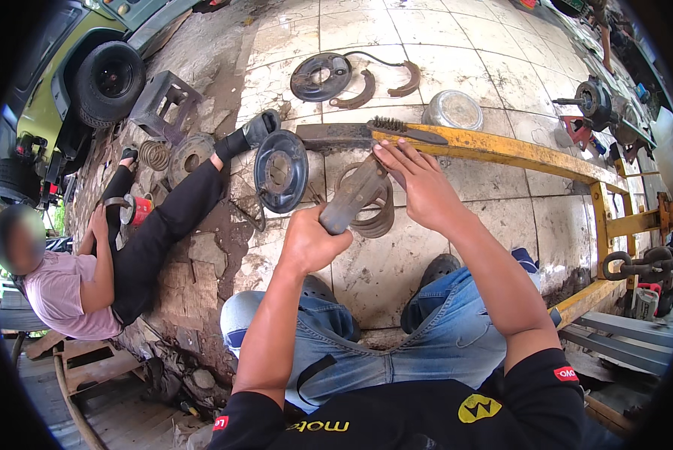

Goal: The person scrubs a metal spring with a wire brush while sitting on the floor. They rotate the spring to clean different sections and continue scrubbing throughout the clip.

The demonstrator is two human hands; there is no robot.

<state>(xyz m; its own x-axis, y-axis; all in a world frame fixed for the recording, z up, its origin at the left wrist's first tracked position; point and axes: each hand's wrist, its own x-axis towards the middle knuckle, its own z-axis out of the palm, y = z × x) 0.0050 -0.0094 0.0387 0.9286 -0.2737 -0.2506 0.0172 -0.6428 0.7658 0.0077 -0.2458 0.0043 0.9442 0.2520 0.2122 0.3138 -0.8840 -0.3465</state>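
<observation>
My left hand grips the near end of a curved brown brake shoe, its flat lining face turned up. The fingers of my right hand lie at the shoe's far end, beside the beam; whether they grip it is hidden. A wire brush with a dark handle rests on the yellow steel beam just beyond that hand. Below the shoe, rusty curved metal pieces lie on the tiles. A black brake backing plate leans by the beam's dark end, left of my hands.
Another backing plate and two brake shoes lie beyond the beam, near a round metal container. At left a person sits with legs stretched out, near a coil spring, a plastic stool and a vehicle wheel. Heavy chain hangs at right.
</observation>
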